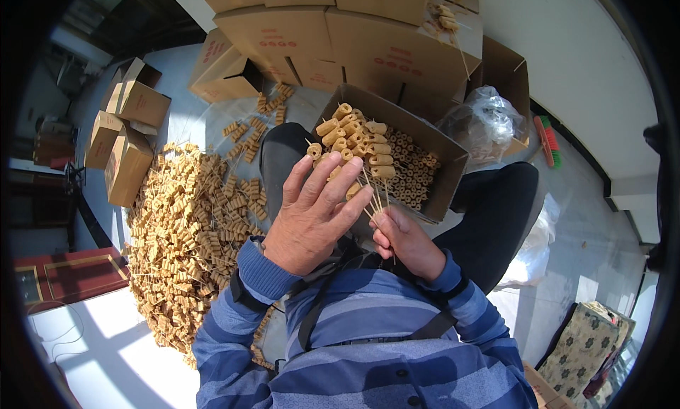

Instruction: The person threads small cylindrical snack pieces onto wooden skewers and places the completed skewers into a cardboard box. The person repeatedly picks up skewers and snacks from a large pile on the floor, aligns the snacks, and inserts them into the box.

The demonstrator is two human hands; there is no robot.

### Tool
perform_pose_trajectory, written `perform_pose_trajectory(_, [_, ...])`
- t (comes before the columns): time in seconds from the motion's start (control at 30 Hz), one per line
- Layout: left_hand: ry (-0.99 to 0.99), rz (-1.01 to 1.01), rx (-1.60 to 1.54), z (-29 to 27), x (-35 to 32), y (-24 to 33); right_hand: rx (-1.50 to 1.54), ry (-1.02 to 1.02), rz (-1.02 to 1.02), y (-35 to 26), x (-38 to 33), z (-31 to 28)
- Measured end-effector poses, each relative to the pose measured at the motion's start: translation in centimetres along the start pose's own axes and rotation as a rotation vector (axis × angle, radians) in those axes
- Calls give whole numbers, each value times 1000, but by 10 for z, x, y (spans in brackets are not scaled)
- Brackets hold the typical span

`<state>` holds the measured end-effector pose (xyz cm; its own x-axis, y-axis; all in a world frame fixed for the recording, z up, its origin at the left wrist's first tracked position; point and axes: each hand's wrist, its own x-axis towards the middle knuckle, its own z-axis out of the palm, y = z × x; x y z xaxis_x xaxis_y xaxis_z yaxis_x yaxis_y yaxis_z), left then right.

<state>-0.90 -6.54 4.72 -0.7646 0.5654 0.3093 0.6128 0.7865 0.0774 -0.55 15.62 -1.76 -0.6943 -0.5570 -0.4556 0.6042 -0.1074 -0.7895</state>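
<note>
My right hand (411, 242) is closed around the thin stick ends of a bunch of skewers. The skewers fan out away from me, and tan, hollow, ridged rolls (381, 159) are threaded on their far parts. My left hand (308, 221) is over the left side of the bunch, its fingers stretched out and slightly apart. Its fingertips are at the nearest rolls, partly hiding them; whether they touch is unclear. Just beyond, between my legs, an open cardboard box (425, 129) holds many similar rolls standing on end in packed rows.
A large heap of skewered rolls (177, 246) covers the floor at my left, with loose skewers (248, 136) beyond it. Stacked cartons (283, 37) stand at the back, smaller boxes (131, 154) far left. Clear plastic bags (485, 118) and a red-green brush (547, 141) are at right.
</note>
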Motion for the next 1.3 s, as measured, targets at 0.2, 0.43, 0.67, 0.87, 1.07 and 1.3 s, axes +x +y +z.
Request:
perform_pose_trajectory(0.2, [373, -968, -1614, 26, -27, -11, 36, -73, 22, -9, -10, 4])
perform_pose_trajectory(0.43, [519, -735, -2072, 58, -7, -3, -41, -174, 43, -11, -16, 13])
perform_pose_trajectory(0.67, [597, -661, -2089, 67, -2, 2, -94, -101, 18, -5, -20, 19])
perform_pose_trajectory(0.87, [697, -755, -2117, 74, -11, 2, -180, -31, -20, 3, -20, 22])
perform_pose_trajectory(1.07, [795, -885, -2239, 72, -7, 1, -108, 66, -192, 11, -17, 21])
perform_pose_trajectory(1.3, [754, -997, -2062, 63, -2, 4, -104, 14, -64, 10, -22, 21])
